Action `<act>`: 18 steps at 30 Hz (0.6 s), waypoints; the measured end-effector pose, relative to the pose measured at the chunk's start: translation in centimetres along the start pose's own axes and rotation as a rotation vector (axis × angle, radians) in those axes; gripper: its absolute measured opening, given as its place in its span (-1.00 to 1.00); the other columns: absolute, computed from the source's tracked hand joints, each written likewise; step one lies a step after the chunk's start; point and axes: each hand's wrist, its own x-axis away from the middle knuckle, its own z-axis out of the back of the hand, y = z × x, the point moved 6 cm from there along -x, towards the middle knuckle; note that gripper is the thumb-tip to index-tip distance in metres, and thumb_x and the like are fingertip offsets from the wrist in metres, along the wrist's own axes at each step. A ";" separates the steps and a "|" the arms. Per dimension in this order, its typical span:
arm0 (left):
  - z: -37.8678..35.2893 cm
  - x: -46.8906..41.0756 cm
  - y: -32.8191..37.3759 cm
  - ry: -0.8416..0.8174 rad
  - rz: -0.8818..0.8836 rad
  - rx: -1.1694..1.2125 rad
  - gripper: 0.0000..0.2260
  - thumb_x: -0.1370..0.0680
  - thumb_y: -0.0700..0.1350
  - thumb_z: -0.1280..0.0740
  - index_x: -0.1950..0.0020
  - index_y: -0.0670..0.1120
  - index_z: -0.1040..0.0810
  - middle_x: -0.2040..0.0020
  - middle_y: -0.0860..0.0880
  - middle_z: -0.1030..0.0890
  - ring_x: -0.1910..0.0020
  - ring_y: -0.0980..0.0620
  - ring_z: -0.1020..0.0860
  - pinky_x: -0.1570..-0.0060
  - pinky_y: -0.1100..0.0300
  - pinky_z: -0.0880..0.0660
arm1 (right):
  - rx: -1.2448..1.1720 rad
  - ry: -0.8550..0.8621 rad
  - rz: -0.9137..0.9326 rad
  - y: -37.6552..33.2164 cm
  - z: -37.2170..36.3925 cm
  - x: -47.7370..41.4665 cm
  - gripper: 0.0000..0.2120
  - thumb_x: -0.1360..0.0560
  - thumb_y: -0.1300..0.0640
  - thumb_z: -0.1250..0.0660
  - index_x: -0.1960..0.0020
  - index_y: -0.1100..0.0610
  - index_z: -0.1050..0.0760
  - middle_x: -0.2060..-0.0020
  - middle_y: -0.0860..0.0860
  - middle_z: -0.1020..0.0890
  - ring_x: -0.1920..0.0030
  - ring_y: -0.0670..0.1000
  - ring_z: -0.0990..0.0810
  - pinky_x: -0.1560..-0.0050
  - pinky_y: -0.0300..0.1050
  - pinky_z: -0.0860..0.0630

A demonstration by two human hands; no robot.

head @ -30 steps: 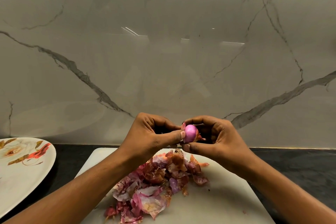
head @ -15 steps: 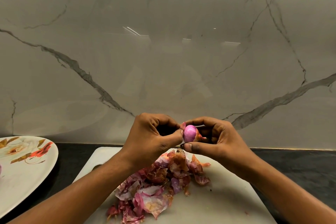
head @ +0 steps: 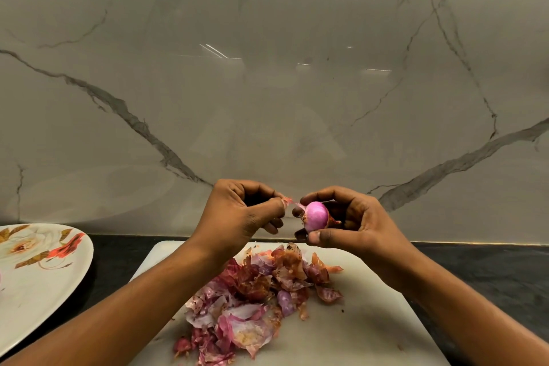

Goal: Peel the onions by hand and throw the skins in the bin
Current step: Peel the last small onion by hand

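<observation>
I am facing a broad, glossy wall of pale grey marble (head: 267, 98) with dark veins, which is filling the upper part of the view. Below it a dark stone countertop (head: 490, 270) is running from side to side. A white rectangular cutting board (head: 371, 336) is lying on that countertop right in front of me. Off to my left a white oval plate (head: 35, 291) painted with red and gold flowers is sitting near the board but apart from it, partly cut off by the edge of the view. On the board a loose heap of peeled skins (head: 255, 297) is lying between my forearms, papery and pink, purple and brown.

Both my hands are hovering above the far end of the board, in front of the wall. My right hand (head: 356, 223) is holding a small round pink-purple onion (head: 316, 216) in the air: the thumb is pressing on its near side, the forefinger is curling over the top, and the other fingers are cupping behind it. A scrap of brown skin is clinging to the onion's right end. My left hand (head: 240, 214) is curling closed just beside it, thumb and forefinger pinching a thin pale-pink strip of skin (head: 289, 202) that is stretching from my fingertips to the onion's left end. The two hands are not touching each other.
</observation>
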 end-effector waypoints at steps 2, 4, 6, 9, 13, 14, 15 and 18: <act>0.4 -0.1 -0.1 0.024 0.004 -0.006 -0.91 -0.55 -0.35 -0.47 0.16 -0.26 -0.72 0.29 -0.19 -0.69 0.34 -0.07 -0.65 0.28 0.13 -0.64 | -0.006 -0.007 -0.005 0.1 0.0 0.0 -0.51 -0.43 0.45 -0.53 -0.27 0.08 -0.59 -0.12 0.03 -0.74 -0.07 0.16 -0.76 -0.02 -0.10 -0.68; 0.5 -0.1 0.0 0.022 -0.010 -0.020 -0.90 -0.53 -0.35 -0.47 0.19 -0.28 -0.69 0.32 -0.19 -0.66 0.36 -0.07 -0.62 0.31 0.12 -0.61 | -0.011 -0.003 -0.003 0.0 0.1 0.0 -0.47 -0.44 0.51 -0.48 -0.29 0.08 -0.56 -0.14 0.02 -0.74 -0.07 0.17 -0.76 -0.04 -0.05 -0.70; 0.3 0.0 0.1 -0.017 -0.024 -0.040 -0.91 -0.49 -0.29 -0.48 0.19 -0.30 -0.67 0.33 -0.18 -0.65 0.35 -0.07 -0.61 0.31 0.12 -0.60 | -0.006 0.009 0.010 -0.1 0.2 0.0 -0.46 -0.44 0.55 -0.45 -0.28 0.09 -0.55 -0.16 -0.01 -0.74 -0.08 0.17 -0.76 -0.06 -0.02 -0.71; -0.4 0.2 0.0 -0.098 -0.035 -0.127 -0.88 -0.44 -0.17 -0.46 0.17 -0.22 -0.72 0.31 -0.13 -0.67 0.32 -0.04 -0.63 0.28 0.11 -0.62 | 0.015 0.024 0.031 -0.2 0.4 0.0 -0.49 -0.44 0.56 -0.45 -0.24 0.11 -0.57 -0.19 -0.02 -0.72 -0.11 0.15 -0.76 -0.10 0.03 -0.71; -1.0 0.5 -0.4 -0.162 -0.057 -0.300 -0.88 -0.47 -0.25 -0.48 0.11 -0.05 -0.76 0.20 0.01 -0.73 0.21 0.08 -0.68 0.20 0.17 -0.65 | 0.021 0.032 0.044 -0.2 0.4 0.0 -0.50 -0.42 0.57 -0.46 -0.23 0.13 -0.58 -0.20 -0.02 -0.72 -0.12 0.13 -0.75 -0.07 0.00 -0.70; -1.0 0.5 -0.4 -0.164 -0.063 -0.305 -0.85 -0.47 -0.29 -0.47 0.10 -0.04 -0.76 0.18 0.03 -0.73 0.17 0.07 -0.69 0.18 0.18 -0.65 | 0.022 0.031 0.044 -0.1 0.4 0.0 -0.50 -0.42 0.57 -0.46 -0.23 0.13 -0.58 -0.20 -0.03 -0.72 -0.12 0.13 -0.75 -0.06 -0.02 -0.70; -1.0 0.5 -0.5 -0.166 -0.072 -0.310 -0.84 -0.46 -0.28 -0.46 0.11 -0.04 -0.76 0.17 0.04 -0.73 0.14 0.06 -0.69 0.18 0.17 -0.65 | 0.022 0.031 0.044 -0.1 0.4 0.0 -0.50 -0.42 0.57 -0.46 -0.23 0.13 -0.58 -0.20 -0.03 -0.72 -0.12 0.12 -0.75 -0.05 -0.03 -0.70; -1.0 0.4 0.0 -0.162 -0.106 -0.308 -0.83 -0.41 -0.19 -0.35 0.20 -0.07 -0.75 0.20 0.01 -0.72 0.16 0.00 -0.68 0.21 0.11 -0.64 | 0.019 0.033 0.048 -0.1 0.5 0.0 -0.51 -0.42 0.57 -0.47 -0.22 0.14 -0.59 -0.20 -0.02 -0.72 -0.11 0.12 -0.75 -0.04 -0.05 -0.69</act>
